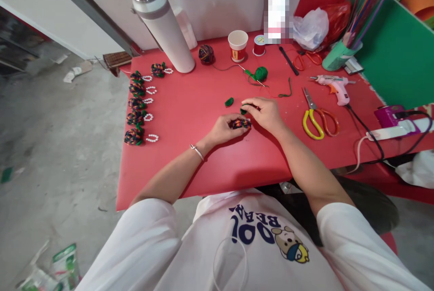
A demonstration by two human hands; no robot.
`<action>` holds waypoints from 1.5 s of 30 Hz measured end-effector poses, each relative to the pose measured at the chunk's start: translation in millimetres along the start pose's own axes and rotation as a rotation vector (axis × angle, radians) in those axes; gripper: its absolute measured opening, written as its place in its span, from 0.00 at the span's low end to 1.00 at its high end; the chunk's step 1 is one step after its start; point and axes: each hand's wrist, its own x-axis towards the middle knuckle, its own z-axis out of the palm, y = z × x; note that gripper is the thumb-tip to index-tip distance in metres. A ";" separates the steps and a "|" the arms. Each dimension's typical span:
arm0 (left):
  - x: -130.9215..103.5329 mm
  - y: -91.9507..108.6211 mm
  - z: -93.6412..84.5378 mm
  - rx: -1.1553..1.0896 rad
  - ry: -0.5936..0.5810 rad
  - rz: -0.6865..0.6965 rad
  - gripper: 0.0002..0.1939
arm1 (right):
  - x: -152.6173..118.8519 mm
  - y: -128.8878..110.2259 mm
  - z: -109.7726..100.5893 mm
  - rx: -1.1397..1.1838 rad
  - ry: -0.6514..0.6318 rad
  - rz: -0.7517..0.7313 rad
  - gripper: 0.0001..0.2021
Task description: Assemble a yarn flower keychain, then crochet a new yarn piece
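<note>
Two bare hands meet over the red table (pixel 203 169), each with its fingers drawn in around something small. In the left hand (pixel 226 129), the multicoloured yarn piece (pixel 241 124) sits between the curled fingers, which are parted only by its thickness; one digit runs along its far side and another along its near side, and its right end sticks out past the tips. Just beyond it, the right hand (pixel 267 112) has its fingertips pinched nearly together on a green piece (pixel 243 111), mostly covered by the fingers. Whether the two pieces touch cannot be told.

The yarn piece looks small, rounded and bumpy, with dark strands mixed with orange, red and purple. A pale spot shows at its right end, too small to make out. The pinched piece is deep green; its outline is hidden.

Another green leaf-shaped piece (pixel 229 101) lies loose on the table near the left hand, beyond the fingers. Along the table's left edge stand several similar multicoloured bundles (pixel 134 136) with green bits and white beaded loops (pixel 152 138). Scissors (pixel 316 119) with yellow and orange handles lie to the right.
</note>
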 end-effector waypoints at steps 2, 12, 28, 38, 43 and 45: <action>0.1 0.7 -0.6 0.002 0.014 -0.003 0.16 | -1.5 0.7 2.8 -0.013 -0.039 -0.019 0.08; 2.4 -8.2 3.6 -0.260 0.070 -0.054 0.29 | -2.1 0.6 -1.2 -0.045 -0.063 -0.045 0.08; 2.7 -5.5 0.8 -0.300 0.053 -0.099 0.29 | -0.2 -7.8 -9.5 0.130 -0.113 0.041 0.18; 11.3 -6.2 -3.5 -0.527 0.240 -0.070 0.34 | -1.6 -3.1 -1.6 0.250 -0.085 0.187 0.26; 10.4 -6.8 -1.8 -0.545 0.322 -0.096 0.32 | -5.9 -4.3 8.9 0.322 -0.271 0.209 0.31; 9.6 -6.2 -2.3 -0.541 0.331 -0.120 0.30 | -6.4 -5.2 12.0 0.381 -0.281 0.205 0.31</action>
